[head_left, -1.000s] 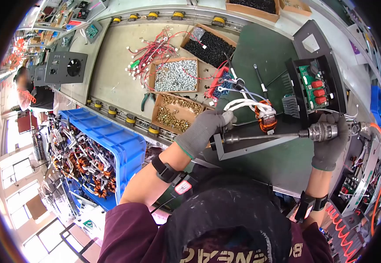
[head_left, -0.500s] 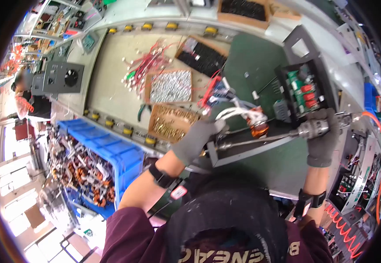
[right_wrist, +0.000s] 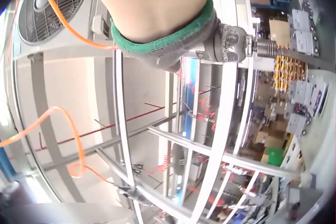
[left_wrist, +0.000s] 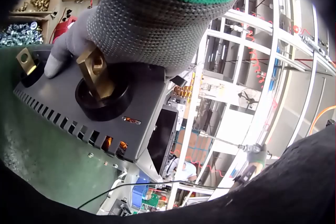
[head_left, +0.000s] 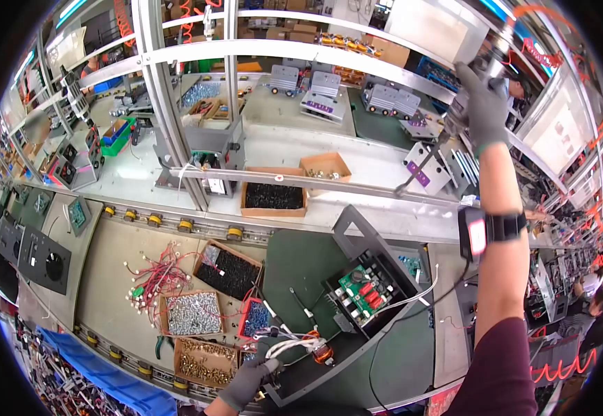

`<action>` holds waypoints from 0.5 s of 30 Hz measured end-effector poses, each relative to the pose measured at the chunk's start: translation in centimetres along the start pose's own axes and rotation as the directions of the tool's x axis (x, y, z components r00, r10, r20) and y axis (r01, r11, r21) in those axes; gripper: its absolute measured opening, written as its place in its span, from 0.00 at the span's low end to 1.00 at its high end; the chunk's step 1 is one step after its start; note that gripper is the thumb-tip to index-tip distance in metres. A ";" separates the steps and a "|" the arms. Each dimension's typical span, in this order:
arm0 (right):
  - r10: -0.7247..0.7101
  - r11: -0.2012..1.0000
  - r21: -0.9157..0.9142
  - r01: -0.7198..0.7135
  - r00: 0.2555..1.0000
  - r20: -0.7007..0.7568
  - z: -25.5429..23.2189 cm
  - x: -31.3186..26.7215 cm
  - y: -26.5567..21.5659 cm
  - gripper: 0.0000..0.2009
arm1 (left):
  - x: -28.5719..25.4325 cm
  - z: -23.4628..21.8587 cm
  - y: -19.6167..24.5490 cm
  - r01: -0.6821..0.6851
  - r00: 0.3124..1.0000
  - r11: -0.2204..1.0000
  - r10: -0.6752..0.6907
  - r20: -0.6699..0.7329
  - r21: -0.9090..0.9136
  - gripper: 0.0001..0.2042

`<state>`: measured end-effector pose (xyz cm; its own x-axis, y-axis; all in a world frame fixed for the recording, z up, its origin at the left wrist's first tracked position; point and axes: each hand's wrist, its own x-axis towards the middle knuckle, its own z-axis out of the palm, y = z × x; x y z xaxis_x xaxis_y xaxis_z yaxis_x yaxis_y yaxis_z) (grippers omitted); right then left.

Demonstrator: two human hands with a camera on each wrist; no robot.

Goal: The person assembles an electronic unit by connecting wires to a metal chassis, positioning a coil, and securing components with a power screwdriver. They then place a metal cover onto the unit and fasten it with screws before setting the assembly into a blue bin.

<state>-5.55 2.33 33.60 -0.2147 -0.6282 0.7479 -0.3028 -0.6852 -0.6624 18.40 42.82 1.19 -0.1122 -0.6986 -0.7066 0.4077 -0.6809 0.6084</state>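
Right hand grips long silver driver way up
Left hand grips slotted grey metal chassis, near edge of worktop

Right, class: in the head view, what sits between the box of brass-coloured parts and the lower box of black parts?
The box of small silver parts lies between them, as the head view shows.

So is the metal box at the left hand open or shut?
The metal box is open: the head view shows the copper coil inside with no lid over it.
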 end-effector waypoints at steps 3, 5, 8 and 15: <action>-0.168 0.651 -0.751 0.110 0.986 0.000 1.3 2.6 3.7 0.29 | 0.0 0.1 -0.4 0.069 0.997 0.996 -0.071 -0.023 -0.061 0.17; -0.202 0.572 -0.812 0.113 0.979 -0.006 1.7 1.2 4.3 0.30 | -0.2 0.3 -0.4 0.024 0.999 0.999 -0.022 0.043 -0.043 0.16; -0.187 0.599 -0.788 0.139 0.982 0.032 0.5 -1.3 6.4 0.36 | -0.2 0.7 -0.4 0.019 0.998 0.999 -0.017 0.064 -0.031 0.16; -0.304 0.780 -0.562 0.277 0.951 0.047 -2.3 -13.8 12.4 0.23 | 1.2 0.5 -1.3 0.028 0.995 0.998 -0.034 0.097 0.054 0.19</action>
<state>-8.47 3.31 15.16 -0.0685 -0.4065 0.9111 -0.8170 -0.5013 -0.2851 17.27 42.71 -0.29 -0.2128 -0.6933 -0.6885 0.3546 -0.7114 0.6067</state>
